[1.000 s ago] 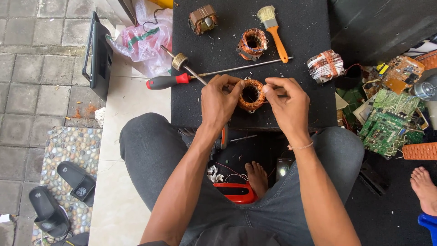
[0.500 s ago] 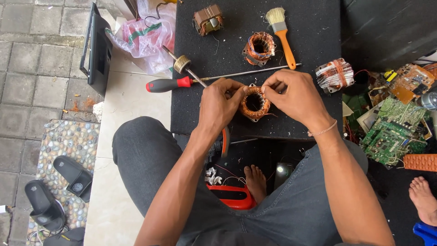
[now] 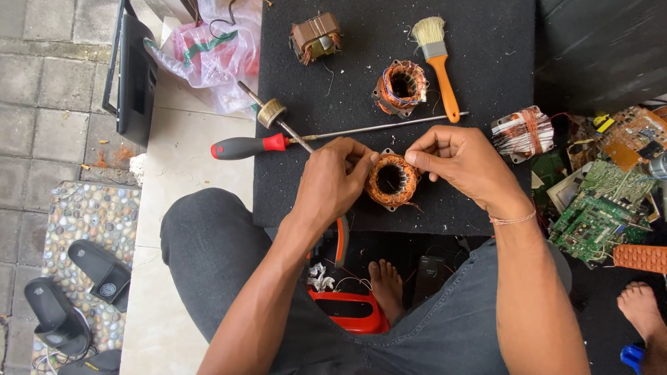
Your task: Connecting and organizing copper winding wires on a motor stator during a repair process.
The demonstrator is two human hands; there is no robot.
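A round motor stator wound with copper wire (image 3: pixel 392 181) lies on the black mat (image 3: pixel 361 83) in front of me. My left hand (image 3: pixel 332 182) grips its left side with fingertips on the winding. My right hand (image 3: pixel 464 163) pinches the top right of the winding. Both hands hold the stator just above the mat's near edge.
On the mat lie a long red-handled screwdriver (image 3: pixel 253 146), a rotor shaft (image 3: pixel 272 114), a second stator (image 3: pixel 401 86), a small transformer (image 3: pixel 316 37), an orange-handled brush (image 3: pixel 438 60) and a wire-wrapped core (image 3: pixel 522 133). Circuit boards (image 3: pixel 597 212) pile at right. Sandals (image 3: pixel 97 271) lie at left.
The view has shifted slightly. Both hands have stayed on the stator, the fingers shifting a little along the copper winding.
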